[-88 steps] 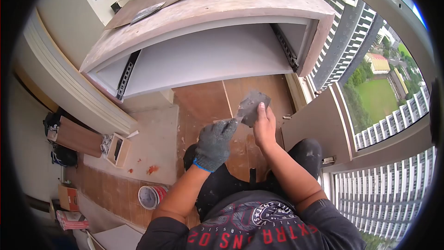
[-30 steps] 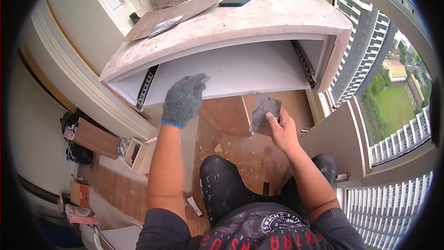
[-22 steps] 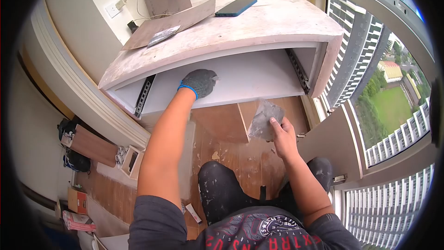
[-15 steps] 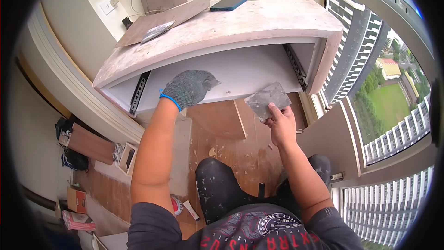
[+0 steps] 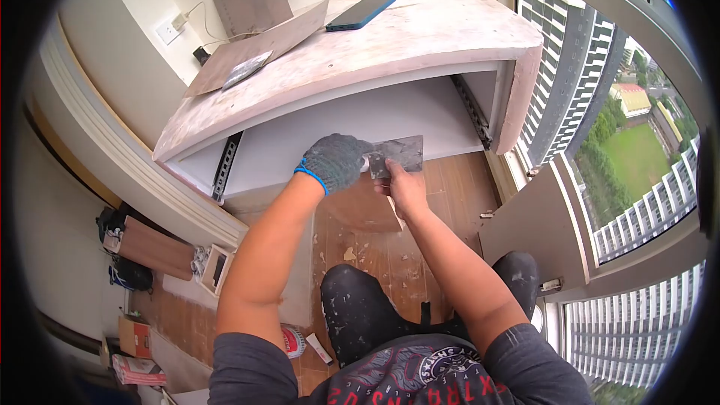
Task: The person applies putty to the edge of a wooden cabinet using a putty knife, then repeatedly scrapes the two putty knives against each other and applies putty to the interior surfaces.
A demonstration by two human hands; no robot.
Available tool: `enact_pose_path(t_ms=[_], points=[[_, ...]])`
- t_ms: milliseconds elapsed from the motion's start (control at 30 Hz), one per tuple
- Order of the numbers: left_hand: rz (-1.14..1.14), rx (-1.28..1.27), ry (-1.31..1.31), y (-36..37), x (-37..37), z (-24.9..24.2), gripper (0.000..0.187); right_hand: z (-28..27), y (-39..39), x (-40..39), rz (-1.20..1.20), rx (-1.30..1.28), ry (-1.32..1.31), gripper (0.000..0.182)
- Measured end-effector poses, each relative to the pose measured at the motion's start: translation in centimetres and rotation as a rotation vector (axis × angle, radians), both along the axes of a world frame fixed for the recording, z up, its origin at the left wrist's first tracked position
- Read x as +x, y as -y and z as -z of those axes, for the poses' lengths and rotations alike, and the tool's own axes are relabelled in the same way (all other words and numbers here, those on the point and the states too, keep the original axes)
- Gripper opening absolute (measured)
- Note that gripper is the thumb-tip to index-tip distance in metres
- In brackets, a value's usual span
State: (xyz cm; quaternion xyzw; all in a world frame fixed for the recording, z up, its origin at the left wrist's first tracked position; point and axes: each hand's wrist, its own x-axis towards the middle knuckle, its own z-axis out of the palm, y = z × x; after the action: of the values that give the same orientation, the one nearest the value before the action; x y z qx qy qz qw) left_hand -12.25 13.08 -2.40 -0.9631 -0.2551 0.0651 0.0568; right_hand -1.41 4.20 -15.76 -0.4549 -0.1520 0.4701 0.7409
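My left hand (image 5: 335,162), in a dark grey knitted glove with a blue cuff, is closed around a putty knife, mostly hidden; a bit of its blade met the light in front of the opening earlier. In my right hand (image 5: 405,189) is a flat grey putty-smeared plate (image 5: 403,153), thumb on top and fingers beneath. Both hands are close together, the glove meeting the plate's left edge. They are in front of the open drawer space of a pinkish-white desk (image 5: 420,37), with a black metal slide (image 5: 226,166) on its left inner side and another slide (image 5: 471,111) on the right.
On the desktop lie a phone (image 5: 361,13), a brown board (image 5: 289,41) and a small silvery packet (image 5: 247,70). A wooden panel (image 5: 367,208) stands below the opening. A tub (image 5: 292,342) and a white tube (image 5: 319,349) are on the floor. Windows (image 5: 645,142) line the right.
My right hand has brought the plate leftward to my left hand. The gloved hand has moved right and slightly down, with its knife now at the plate.
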Motion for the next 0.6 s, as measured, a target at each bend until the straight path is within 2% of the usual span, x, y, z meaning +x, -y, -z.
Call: enact_pose_path(t_ms=[33,133,333,433,533,600], points=[[-0.002,0.000,0.005,-0.1,0.0,0.0,0.032,-0.2,-0.1,-0.1,0.021,0.012,0.017,0.030],[0.112,0.243,0.085,-0.6,0.0,1.6,0.025,0.0,-0.8,-0.8,0.137,0.057,0.038,0.027],[0.079,0.210,-0.047,-0.2,0.8,0.4,0.028,0.4,-1.1,-0.6,0.097,-0.013,0.099,0.027],[0.062,0.203,-0.009,-1.2,2.0,1.0,0.027,1.4,-1.8,-0.5,0.085,-0.024,0.157,0.028],[0.095,0.237,-0.056,-0.6,1.4,0.9,0.028,0.9,-1.5,-0.4,0.096,-0.054,0.123,0.028],[0.091,0.189,0.014,-0.9,1.7,1.7,0.028,1.1,-1.2,-0.5,0.086,-0.066,0.096,0.028]])
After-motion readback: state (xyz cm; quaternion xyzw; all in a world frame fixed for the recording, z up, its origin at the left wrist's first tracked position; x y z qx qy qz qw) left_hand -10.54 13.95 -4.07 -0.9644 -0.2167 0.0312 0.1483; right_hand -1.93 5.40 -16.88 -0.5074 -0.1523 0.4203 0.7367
